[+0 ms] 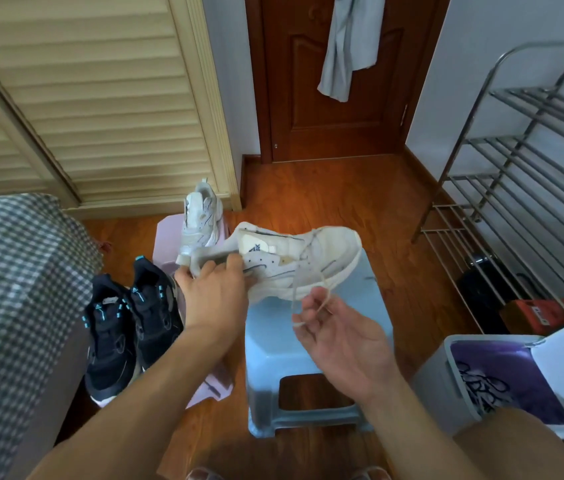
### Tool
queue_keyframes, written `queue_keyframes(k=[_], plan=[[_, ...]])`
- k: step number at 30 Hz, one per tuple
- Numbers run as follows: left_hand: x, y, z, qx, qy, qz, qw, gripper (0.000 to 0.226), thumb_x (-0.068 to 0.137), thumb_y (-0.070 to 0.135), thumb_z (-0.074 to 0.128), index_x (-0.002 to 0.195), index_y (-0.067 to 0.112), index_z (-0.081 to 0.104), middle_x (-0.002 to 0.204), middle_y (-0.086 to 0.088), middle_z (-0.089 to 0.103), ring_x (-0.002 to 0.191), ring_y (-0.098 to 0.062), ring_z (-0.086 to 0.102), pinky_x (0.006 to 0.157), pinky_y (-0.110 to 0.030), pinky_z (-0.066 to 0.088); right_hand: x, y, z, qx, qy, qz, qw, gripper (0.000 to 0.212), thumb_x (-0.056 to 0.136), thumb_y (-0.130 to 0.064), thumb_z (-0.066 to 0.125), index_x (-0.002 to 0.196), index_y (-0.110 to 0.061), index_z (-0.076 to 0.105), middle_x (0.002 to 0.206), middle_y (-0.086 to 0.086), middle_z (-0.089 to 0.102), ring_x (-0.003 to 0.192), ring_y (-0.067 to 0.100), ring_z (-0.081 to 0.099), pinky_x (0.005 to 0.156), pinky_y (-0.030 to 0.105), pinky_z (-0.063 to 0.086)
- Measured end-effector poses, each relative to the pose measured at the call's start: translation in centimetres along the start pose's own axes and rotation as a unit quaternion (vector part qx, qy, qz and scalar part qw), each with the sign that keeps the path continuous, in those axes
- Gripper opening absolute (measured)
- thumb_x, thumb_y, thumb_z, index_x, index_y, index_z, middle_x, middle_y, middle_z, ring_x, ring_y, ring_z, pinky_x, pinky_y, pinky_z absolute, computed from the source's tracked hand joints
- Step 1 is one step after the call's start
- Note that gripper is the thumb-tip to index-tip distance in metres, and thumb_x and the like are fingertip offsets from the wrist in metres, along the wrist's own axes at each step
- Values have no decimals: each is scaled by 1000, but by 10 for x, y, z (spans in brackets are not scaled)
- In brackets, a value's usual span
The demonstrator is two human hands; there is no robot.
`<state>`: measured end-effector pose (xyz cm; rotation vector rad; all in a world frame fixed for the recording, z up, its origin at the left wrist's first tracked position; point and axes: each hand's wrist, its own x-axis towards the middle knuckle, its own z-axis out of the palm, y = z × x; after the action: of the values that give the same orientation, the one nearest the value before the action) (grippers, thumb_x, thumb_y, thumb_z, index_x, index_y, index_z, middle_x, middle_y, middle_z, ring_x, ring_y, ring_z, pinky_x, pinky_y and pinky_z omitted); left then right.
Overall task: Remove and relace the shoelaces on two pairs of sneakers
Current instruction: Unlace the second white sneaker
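Left hand: gripped the white sneaker at its heel, above the blue stool.
Right hand: apparently pinched the shoelace, fingers curled, just below the sneaker.

Beyond your hands stands a dark red-brown panelled door with a pale grey garment hanging on it. Cream louvred doors fill the wall to their left, above a checked cushion. To their right a steel shoe rack leans against the white wall. Glossy orange-brown wooden floor reflects soft light.
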<state>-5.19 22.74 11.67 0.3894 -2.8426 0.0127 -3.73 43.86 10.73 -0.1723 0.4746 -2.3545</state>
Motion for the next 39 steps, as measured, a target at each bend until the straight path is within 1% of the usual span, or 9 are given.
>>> queue_keyframes(k=[4,8,11,14,19,27,29,34,39], plan=[[28,-25,-23,2,3,-38,999,20,97,36,58,106,20,50,89,-3,62,100,-29,58,93,-49,22,9,-3,29,-520,33,-137,842,9,87,-16,69,86,-20,77,106,3,76,122,14,61,108,27,39],[47,-61,-29,7,-8,-80,997,17,105,35,45,104,18,48,80,0,54,104,-29,56,101,-54,24,7,-46,30,-258,-24,-68,963,27,87,-5,60,113,-1,67,68,13,64,50,16,61,75,29,57],[50,-59,-29,32,-4,-55,998,12,104,32,45,102,20,44,86,1,66,102,-29,55,98,-53,27,8,-53,17,-5,-154,5,988,45,103,-5,43,148,-7,46,100,14,67,65,15,67,76,31,58],[49,-40,-29,16,-16,-47,999,4,100,21,44,103,22,42,84,1,64,96,-29,57,98,-50,30,9,-41,24,-96,-73,-61,991,40,97,-2,49,134,-9,61,89,13,68,77,22,68,95,42,55],[42,-67,-23,126,-33,-42,991,43,81,5,58,118,23,48,89,4,69,104,-27,56,103,-57,25,-3,-88,6,-306,84,137,938,12,96,-7,48,104,-3,56,64,3,37,33,0,22,34,14,25],[34,-59,-20,131,74,34,988,36,73,1,67,104,16,57,72,0,62,85,-30,56,98,-62,27,-15,-103,-30,-88,-22,-85,992,24,99,-20,60,123,-16,57,62,-4,39,55,8,46,99,42,54],[34,-50,-20,123,86,37,988,36,72,0,68,102,16,56,71,0,60,84,-31,55,97,-62,27,-9,-96,-21,-124,-23,-44,991,38,99,-14,58,136,-21,53,69,-3,41,50,5,43,73,27,59],[42,-76,-26,170,14,-24,985,49,76,11,70,119,23,51,87,2,68,102,-28,55,103,-59,21,-26,-99,-46,-655,152,361,646,21,101,-6,42,98,-4,63,57,0,45,39,8,29,40,22,23],[30,-81,-25,169,60,66,982,45,69,0,74,108,18,58,78,0,66,91,-30,53,103,-65,23,-36,-100,-43,-603,119,387,687,26,104,-25,53,127,-13,58,97,4,69,75,15,67,56,27,51]])
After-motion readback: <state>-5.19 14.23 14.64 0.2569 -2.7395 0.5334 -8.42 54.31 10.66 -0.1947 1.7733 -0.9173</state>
